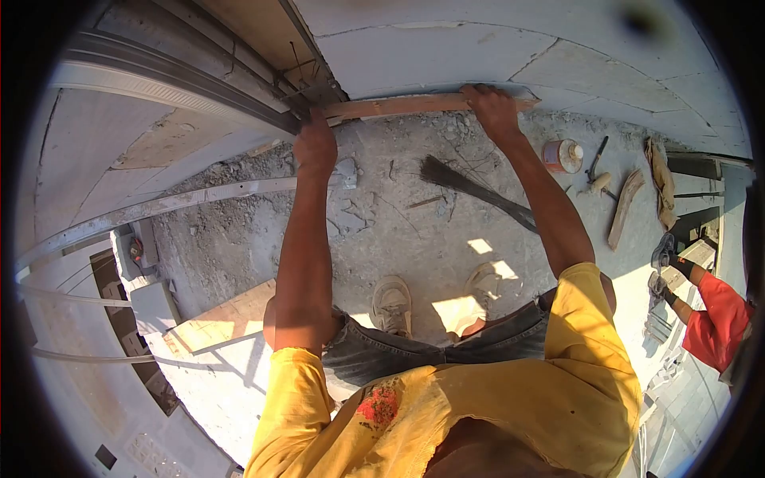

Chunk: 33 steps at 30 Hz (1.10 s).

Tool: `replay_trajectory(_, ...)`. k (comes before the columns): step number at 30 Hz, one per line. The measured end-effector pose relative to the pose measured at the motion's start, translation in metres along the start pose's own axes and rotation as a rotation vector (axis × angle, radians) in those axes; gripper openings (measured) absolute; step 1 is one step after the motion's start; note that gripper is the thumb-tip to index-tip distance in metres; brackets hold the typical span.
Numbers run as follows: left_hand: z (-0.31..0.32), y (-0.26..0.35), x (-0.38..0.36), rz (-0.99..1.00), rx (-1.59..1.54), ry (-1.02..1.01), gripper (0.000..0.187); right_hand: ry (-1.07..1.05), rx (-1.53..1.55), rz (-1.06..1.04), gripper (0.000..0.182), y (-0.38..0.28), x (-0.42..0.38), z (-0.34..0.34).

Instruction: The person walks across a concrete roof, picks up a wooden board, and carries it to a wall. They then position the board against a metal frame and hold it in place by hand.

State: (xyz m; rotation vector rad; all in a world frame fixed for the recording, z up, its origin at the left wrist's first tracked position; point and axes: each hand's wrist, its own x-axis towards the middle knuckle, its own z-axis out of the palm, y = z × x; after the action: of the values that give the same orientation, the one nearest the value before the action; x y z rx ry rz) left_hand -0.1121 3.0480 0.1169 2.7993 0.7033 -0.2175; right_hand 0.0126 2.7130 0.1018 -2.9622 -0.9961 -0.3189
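A long, narrow reddish-brown wooden board lies level along the foot of the block wall. My left hand is closed around its left end, beside the metal frame rails; the fingertips are partly hidden. Near the board's right end, my right hand grips it from above, with the fingers over the top edge. The board's back face is against or very near the wall; the exact contact cannot be made out.
A broom lies on the dusty floor. To the right are a can, a hammer, a curved wood piece and cloth. Another person in red shorts is at far right. A plank lies lower left.
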Motion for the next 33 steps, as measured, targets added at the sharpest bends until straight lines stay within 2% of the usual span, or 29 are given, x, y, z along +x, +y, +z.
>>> replay_trajectory(3,0.01,-0.011,0.013,0.07,0.092,0.024,0.033,0.16,-0.035,-0.056,0.034,-0.004,-0.013,-0.003)
replay_trajectory(6,0.018,-0.02,0.029,0.113,0.091,-0.024,0.031,0.199,-0.031,-0.125,0.039,-0.004,-0.021,-0.009)
replay_trajectory(9,0.023,-0.025,0.04,0.247,0.169,-0.012,0.025,0.312,0.029,-0.098,0.045,-0.005,-0.013,-0.012)
replay_trajectory(12,0.009,-0.009,0.033,0.23,0.336,-0.111,0.021,0.346,-0.034,-0.126,0.049,-0.006,-0.012,-0.003)
replay_trajectory(18,0.002,0.009,0.021,0.231,0.543,0.017,0.019,0.433,-0.038,-0.032,0.047,-0.012,-0.01,0.009)
replay_trajectory(21,0.007,0.006,0.017,0.313,0.543,0.208,0.018,0.378,-0.057,0.032,0.044,-0.015,-0.015,0.019)
replay_trajectory(24,0.008,0.001,0.029,0.357,0.471,0.109,0.017,0.407,-0.022,0.085,0.039,-0.021,-0.016,0.032)
replay_trajectory(27,0.004,-0.003,0.053,0.435,0.524,-0.131,0.022,0.391,0.0,0.105,0.034,-0.02,-0.019,0.043)
replay_trajectory(30,0.0,-0.004,0.072,0.612,0.511,-0.124,0.019,0.403,-0.021,0.087,0.033,-0.019,-0.022,0.051)
replay_trajectory(33,-0.005,0.005,0.079,0.589,0.519,-0.176,0.02,0.419,0.054,0.109,0.031,-0.017,-0.016,0.056)
